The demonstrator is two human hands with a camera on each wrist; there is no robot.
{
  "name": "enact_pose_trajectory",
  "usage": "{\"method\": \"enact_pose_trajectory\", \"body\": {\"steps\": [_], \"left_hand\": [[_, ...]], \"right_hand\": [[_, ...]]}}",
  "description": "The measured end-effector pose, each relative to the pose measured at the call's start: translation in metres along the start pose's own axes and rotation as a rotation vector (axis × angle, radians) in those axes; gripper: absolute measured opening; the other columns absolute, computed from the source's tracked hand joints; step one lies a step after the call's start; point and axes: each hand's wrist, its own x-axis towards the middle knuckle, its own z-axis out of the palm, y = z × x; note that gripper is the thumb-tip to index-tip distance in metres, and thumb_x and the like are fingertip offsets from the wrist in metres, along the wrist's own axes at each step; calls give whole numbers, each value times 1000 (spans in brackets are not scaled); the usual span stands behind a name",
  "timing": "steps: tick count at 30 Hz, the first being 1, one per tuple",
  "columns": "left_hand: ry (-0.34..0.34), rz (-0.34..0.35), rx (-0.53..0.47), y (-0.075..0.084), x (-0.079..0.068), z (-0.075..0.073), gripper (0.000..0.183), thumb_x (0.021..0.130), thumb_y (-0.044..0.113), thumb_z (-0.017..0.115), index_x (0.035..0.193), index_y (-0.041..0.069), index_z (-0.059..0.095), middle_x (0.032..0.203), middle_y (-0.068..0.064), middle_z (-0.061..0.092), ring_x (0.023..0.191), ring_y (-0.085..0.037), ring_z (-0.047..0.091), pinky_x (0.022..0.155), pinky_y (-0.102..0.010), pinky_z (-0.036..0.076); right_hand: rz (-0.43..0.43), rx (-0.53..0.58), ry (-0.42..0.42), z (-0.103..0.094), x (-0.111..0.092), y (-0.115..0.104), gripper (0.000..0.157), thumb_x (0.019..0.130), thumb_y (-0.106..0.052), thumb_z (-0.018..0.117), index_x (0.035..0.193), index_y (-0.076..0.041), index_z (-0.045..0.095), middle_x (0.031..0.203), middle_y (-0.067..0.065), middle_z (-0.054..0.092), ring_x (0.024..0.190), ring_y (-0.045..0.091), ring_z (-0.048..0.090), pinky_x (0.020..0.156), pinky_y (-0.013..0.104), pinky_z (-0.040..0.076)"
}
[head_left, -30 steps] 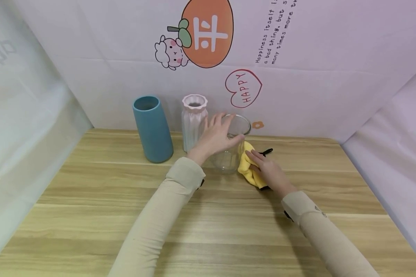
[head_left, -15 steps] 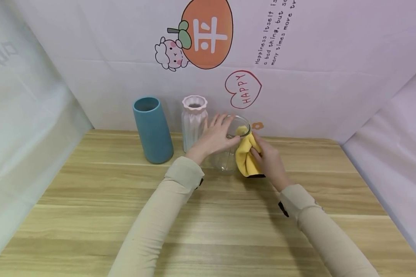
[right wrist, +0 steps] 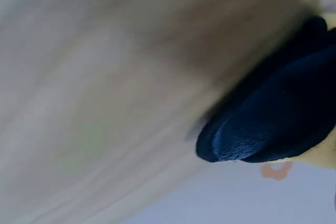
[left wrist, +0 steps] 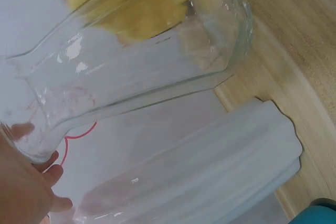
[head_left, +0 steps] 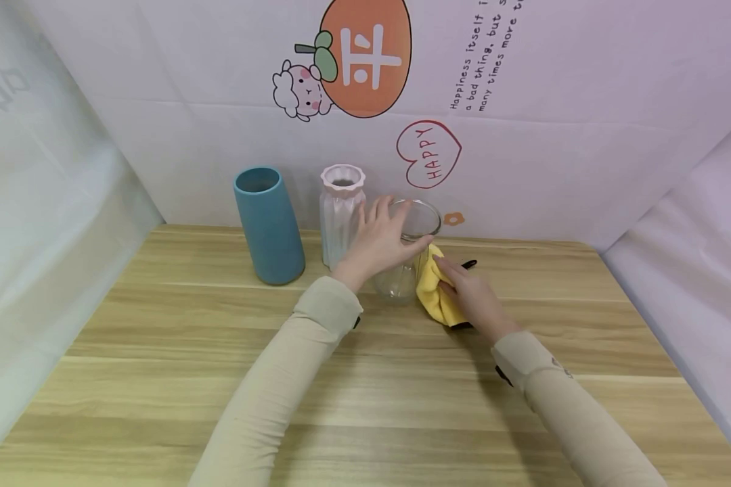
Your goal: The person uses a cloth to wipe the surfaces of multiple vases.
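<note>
A clear glass vase [head_left: 396, 283] stands upright on the table. My left hand [head_left: 376, 245] grips it round the neck just below the rim, fingers on the far side and thumb on the near side. In the left wrist view, the fingers of that hand [left wrist: 29, 184] curl about the narrow neck. Pinched in my right hand [head_left: 476, 299] is a yellow cloth [head_left: 434, 291], pressed to the vase's right side. The cloth shows yellow through the glass vase [left wrist: 121, 90]. Its dark side [right wrist: 273, 108] fills the right of the right wrist view, hiding the fingers there.
Left of the glass vase, close by, stands a pale pink-white ribbed vase [head_left: 336, 223]. Further left is a tall blue vase [head_left: 271, 233]. A printed white cloth backdrop [head_left: 524, 169] hangs behind the wooden table [head_left: 365, 406].
My right hand carried the cloth up to the vase's rim half a second ago and has come back down along its right side. The left hand has kept its grip on the neck.
</note>
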Motion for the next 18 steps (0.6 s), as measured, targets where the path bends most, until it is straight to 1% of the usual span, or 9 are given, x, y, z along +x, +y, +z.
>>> {"method": "enact_pose_trajectory", "body": {"steps": [1,3,4,6,10,14,16,18], "left_hand": [[7,-2,6,0,0,0,78,89,66,44,151,22,27,156,-13,24,147,-29,19,121,-54,3],[15,-4,12,1,0,1,78,89,65,44,150,20,28,155,-11,27,146,-29,21,121,-54,4],[13,-7,9,1,0,0,78,89,65,45,150,19,28,155,-11,27,146,-29,21,121,-55,4],[5,-11,0,2,1,0,79,89,64,46,150,17,27,156,-10,27,147,-29,20,120,-55,4],[-34,-24,-28,2,3,-2,81,89,61,49,152,17,25,158,-10,24,149,-32,15,120,-55,1],[-68,-26,-56,1,4,-4,78,89,59,50,152,22,23,159,-9,20,149,-34,12,120,-56,-1],[-78,-22,-64,0,4,-4,77,89,58,50,152,25,23,160,-7,20,149,-34,10,120,-56,-1],[-91,-24,-67,0,4,-5,76,89,58,50,153,27,21,160,-6,18,150,-33,8,120,-55,-1]], "right_hand": [[3,-3,-27,1,-2,2,49,88,-2,63,135,0,51,126,27,59,110,44,61,87,50,53],[6,-20,-52,4,-6,4,49,90,-6,62,137,-3,50,126,26,59,109,43,61,87,50,53],[9,-12,-54,4,-6,5,49,90,-6,62,137,-3,50,126,26,59,110,44,60,87,51,53],[14,8,-33,4,-6,5,49,90,-5,61,137,-3,49,126,27,59,111,44,59,88,51,52],[24,57,86,0,2,2,50,86,2,64,134,4,50,121,29,61,107,45,61,87,51,53],[17,75,229,-8,12,-5,51,85,3,66,133,8,50,116,30,63,102,44,64,84,49,55],[5,82,269,-12,16,-9,51,85,3,65,134,9,48,118,30,62,104,44,63,87,49,54],[-9,88,290,-13,18,-11,50,86,4,64,133,9,48,122,29,60,109,44,61,91,48,53]]}}
